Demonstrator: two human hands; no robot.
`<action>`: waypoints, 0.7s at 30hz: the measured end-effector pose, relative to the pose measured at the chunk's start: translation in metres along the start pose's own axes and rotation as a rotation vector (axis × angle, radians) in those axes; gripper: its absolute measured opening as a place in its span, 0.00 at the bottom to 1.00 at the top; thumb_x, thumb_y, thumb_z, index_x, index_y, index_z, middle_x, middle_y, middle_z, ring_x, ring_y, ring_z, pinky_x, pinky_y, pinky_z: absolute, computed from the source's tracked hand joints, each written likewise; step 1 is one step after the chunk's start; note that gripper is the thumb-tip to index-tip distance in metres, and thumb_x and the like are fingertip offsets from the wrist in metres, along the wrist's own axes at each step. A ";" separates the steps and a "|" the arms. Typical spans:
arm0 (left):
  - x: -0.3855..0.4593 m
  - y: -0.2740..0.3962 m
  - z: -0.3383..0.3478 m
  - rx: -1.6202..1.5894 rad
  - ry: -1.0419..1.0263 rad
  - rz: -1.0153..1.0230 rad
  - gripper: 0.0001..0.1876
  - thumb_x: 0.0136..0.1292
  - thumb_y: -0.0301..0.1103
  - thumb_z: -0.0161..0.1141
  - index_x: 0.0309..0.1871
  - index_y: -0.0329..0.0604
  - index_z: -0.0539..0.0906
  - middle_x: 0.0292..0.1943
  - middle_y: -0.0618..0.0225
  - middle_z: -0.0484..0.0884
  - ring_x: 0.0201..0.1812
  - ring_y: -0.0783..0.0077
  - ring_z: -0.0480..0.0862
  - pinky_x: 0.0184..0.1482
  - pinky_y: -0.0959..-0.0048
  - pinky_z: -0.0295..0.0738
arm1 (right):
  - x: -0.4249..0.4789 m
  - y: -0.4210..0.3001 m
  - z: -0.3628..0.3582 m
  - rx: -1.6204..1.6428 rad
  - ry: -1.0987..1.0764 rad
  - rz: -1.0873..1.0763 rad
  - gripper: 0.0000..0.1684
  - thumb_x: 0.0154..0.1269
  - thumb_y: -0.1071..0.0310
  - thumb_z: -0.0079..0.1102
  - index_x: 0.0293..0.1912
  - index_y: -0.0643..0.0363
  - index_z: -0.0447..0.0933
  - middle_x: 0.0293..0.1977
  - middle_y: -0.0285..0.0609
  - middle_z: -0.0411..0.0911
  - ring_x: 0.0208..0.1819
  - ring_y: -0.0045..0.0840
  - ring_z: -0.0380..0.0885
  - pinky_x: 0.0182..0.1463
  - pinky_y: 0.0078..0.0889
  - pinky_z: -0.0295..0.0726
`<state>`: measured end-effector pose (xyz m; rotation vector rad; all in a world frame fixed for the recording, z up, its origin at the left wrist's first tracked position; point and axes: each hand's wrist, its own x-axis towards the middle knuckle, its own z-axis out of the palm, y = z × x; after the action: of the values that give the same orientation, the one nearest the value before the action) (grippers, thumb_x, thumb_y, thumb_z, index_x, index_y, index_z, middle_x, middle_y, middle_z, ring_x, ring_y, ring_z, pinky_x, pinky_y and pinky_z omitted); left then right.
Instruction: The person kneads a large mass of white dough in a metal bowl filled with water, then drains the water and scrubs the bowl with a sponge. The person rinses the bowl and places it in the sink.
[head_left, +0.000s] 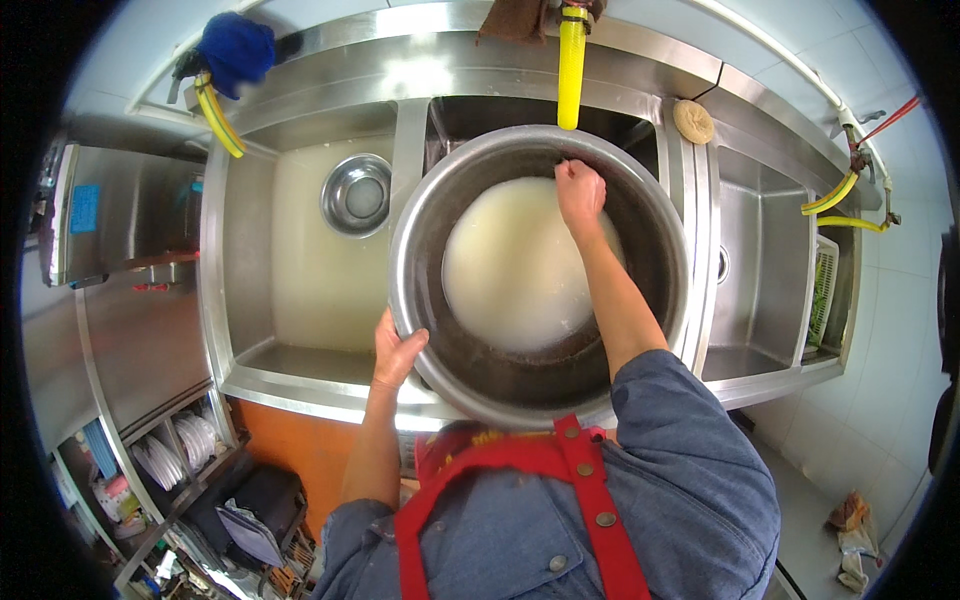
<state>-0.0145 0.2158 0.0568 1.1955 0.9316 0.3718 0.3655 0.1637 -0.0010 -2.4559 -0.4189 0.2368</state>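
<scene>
A large, round metal basin (420, 225) rests over the middle sink, its near rim against my apron. Cloudy whitish liquid (517, 270) covers its bottom. My left hand (399, 349) grips the basin's rim at the near left, thumb on top. Inside the basin, my right hand (581, 191) is curled into a fist by the far wall, above the liquid. Whether something is hidden within those fingers cannot be seen. From above, a yellow hose (572, 75) hangs down to the basin's far rim.
The left sink (322, 300) holds cloudy water and a small metal bowl (356, 196). A round tan scrubbing pad (693, 122) sits on the ledge beside the right sink (757, 285). Farther right stands a white plastic basket (825, 270) with greens. Plates (180, 450) fill a rack at lower left.
</scene>
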 end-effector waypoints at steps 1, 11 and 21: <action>0.001 -0.001 0.002 -0.001 0.011 0.008 0.25 0.55 0.20 0.60 0.59 0.36 0.76 0.45 0.70 0.81 0.44 0.78 0.79 0.48 0.75 0.75 | -0.008 0.009 -0.001 -0.023 0.052 -0.075 0.16 0.66 0.58 0.58 0.35 0.61 0.84 0.35 0.54 0.84 0.42 0.49 0.82 0.50 0.48 0.78; 0.001 0.002 0.005 -0.013 0.022 0.037 0.24 0.54 0.20 0.60 0.58 0.36 0.77 0.44 0.70 0.81 0.42 0.78 0.79 0.47 0.75 0.76 | -0.046 0.011 -0.007 0.694 -0.084 -0.349 0.10 0.70 0.70 0.57 0.44 0.64 0.84 0.45 0.48 0.83 0.51 0.37 0.81 0.59 0.30 0.76; 0.001 0.003 0.007 -0.057 0.006 -0.004 0.24 0.54 0.20 0.60 0.58 0.36 0.76 0.41 0.73 0.79 0.39 0.79 0.77 0.43 0.77 0.74 | 0.009 -0.029 -0.002 -0.349 0.162 -0.707 0.36 0.67 0.56 0.61 0.70 0.59 0.66 0.68 0.46 0.68 0.73 0.38 0.61 0.79 0.62 0.43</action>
<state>-0.0080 0.2131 0.0601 1.1406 0.9222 0.3963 0.3674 0.1870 0.0180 -2.4462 -1.2958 -0.3569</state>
